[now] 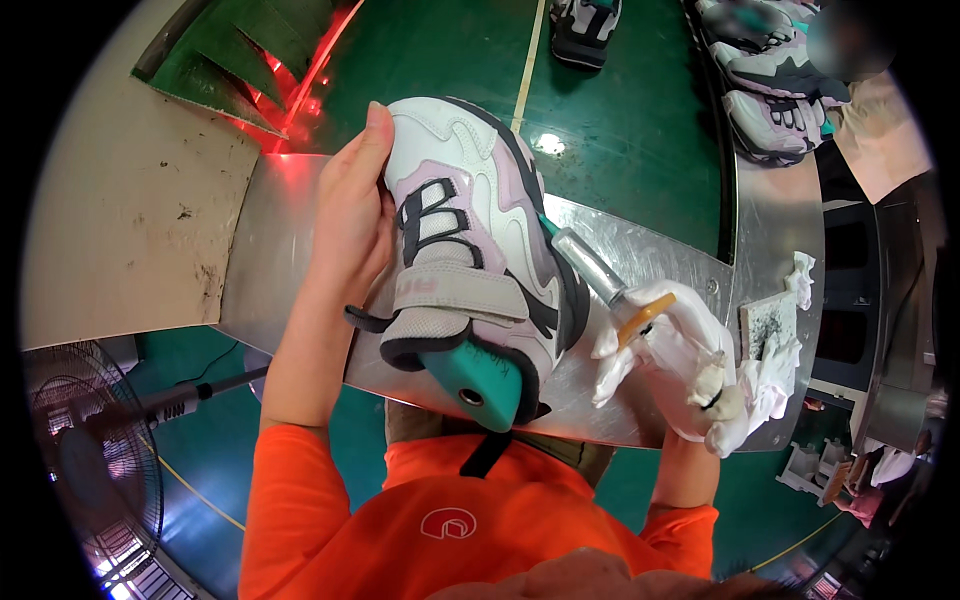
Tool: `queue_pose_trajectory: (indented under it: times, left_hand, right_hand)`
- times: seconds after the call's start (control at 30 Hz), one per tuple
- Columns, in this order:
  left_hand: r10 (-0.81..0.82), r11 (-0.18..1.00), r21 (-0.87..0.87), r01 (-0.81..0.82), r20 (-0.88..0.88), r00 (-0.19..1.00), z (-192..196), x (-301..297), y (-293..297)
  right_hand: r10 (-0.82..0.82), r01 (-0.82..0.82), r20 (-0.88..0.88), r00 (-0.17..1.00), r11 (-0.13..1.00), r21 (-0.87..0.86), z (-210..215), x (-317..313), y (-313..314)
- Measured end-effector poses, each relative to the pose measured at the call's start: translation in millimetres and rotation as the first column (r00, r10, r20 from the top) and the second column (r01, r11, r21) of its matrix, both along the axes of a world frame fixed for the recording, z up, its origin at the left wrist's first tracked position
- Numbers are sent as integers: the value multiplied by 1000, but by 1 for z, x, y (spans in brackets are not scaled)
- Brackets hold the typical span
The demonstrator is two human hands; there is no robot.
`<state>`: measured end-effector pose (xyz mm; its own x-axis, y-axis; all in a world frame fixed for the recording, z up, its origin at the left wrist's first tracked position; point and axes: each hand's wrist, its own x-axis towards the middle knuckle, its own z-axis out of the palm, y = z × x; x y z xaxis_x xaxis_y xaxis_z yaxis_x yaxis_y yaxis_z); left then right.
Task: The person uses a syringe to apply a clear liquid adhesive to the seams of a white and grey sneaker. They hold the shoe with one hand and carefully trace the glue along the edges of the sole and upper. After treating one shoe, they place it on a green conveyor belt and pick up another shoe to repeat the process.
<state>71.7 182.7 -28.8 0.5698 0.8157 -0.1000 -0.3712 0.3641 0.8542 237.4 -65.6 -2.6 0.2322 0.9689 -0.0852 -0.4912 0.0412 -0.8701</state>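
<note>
Hands count two. The left hand [348,210] is bare and curls around the toe of one white, grey and light purple shoe [480,240], its thumb by the tip. The right hand [690,355] wears one white glove and is closed around the back end of one clear tube [592,268]. The tube has one green tip, right by the dark sole's edge; I cannot tell if they touch. The held shoe is in the middle of the frame, toe up, heel down, with one green foot shape [480,382] inside. One more shoe [585,30] sits at the top of the frame. At least three shoes [775,68] are piled at the upper right, partly blurred. On the right side are one smudged white pad [766,325] and some crumpled white paper [770,395]. One fan [90,450] stands at the lower left. The metal table [285,225] has its near edge under the shoe's heel, close to the body. Open room to move is over the green belt [650,130], between the held shoe and the top one.
</note>
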Motion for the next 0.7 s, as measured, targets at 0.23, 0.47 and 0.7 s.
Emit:
queue_pose_trajectory:
  times: [0.23, 0.47, 0.7]
  left_hand:
    - [20, 999, -36, -19, 12, 1000, 0, 0, -2]
    - [78, 996, -36, -78, -1, 997, -2, 1, -5]
    - [43, 998, -56, -39, 68, 997, -14, 0, 1]
  right_hand:
    - [-51, 52, -40, 998, 998, 26, -3, -1, -14]
    - [57, -51, -44, 997, 990, 128, -19, 10, -25]
    - [46, -47, 10, 999, 987, 153, -25, 10, -28]
